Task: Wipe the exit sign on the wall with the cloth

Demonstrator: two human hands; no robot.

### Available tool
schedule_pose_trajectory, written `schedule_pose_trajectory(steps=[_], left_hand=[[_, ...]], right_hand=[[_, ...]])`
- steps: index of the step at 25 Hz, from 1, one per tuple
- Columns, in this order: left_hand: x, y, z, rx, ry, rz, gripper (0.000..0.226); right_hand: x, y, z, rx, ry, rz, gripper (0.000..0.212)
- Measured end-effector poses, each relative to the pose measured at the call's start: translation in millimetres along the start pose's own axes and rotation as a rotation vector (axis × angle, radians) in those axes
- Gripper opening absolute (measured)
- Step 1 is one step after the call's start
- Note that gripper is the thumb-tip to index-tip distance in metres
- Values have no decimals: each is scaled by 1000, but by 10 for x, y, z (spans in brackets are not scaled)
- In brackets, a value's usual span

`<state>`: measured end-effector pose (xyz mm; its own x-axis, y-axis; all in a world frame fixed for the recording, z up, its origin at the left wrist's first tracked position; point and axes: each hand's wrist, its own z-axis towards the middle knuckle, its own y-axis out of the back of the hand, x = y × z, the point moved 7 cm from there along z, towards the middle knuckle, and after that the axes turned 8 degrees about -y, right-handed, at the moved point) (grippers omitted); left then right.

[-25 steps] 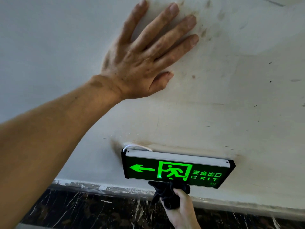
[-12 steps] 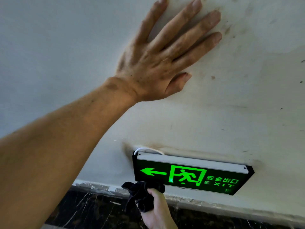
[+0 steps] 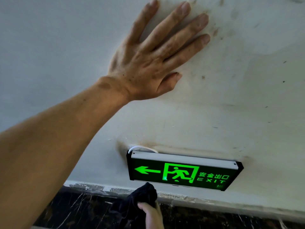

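Our left hand [image 3: 148,61] is spread flat and open on the big off-white painted wall [image 3: 231,104], fingers fanned, holding nothing, only bracing us. That wall fills nearly the whole view, and it is grubby: brown smudges sit around our fingertips [image 3: 204,38] and a dark stain rings the fixture's top left corner.

Below it we see the dark marble-patterned skirting band [image 3: 74,210] along the foot of the wall, its upper edge chipped and flaking.

Next down in size, the black-framed rectangular exit sign with glowing green arrow, running figure and lettering [image 3: 183,171]. It hangs low on the wall, just above the skirting and well below our braced hand, a thin white cable [image 3: 142,147] looping out of its top left corner.

Then the bunched black cloth [image 3: 145,194], its tip just under the sign's lower left edge, touching or very nearly so; we cannot tell which. Our right hand [image 3: 152,215] is closed around it from beneath.

Progress, as we judge it: the wiping is mid-course at best. The cloth sits at the bottom rim, the lit face looks clear enough, but the pale top ledge and right end are not being touched right now, so those look left to do.
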<state>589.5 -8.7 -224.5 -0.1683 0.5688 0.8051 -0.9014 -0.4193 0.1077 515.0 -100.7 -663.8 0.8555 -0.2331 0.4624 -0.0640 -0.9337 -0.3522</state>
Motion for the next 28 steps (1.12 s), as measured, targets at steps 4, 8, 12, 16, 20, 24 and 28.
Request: schedule_pose_trajectory(steps=[4,8,12,16,20,24,28], left_hand=[[3,-18,-33,-9,-3,12,66],[-9,-17,-41,-13,-6,14,67],[-7,-17,-39,-9,-13,15,66],[-1,-13,-32,-3,-14,12,65],[-13,-15,-15,5,-15,12,66],[-9,-7,-13,-1,-15,10,64],[-14,-4,-13,0,-15,9,64]], right_hand=[[516,513,-275,-150,222,73,51],[1275,999,-725,-366,640,263,52],[1688,1164,-955,-463,883,191,59],[1819,1110,-910,-441,896,154,59],[1806,1050,-910,-467,917,100,57],[1720,861,-912,-452,949,-86,54],[1523,494,-904,-382,968,-261,50]])
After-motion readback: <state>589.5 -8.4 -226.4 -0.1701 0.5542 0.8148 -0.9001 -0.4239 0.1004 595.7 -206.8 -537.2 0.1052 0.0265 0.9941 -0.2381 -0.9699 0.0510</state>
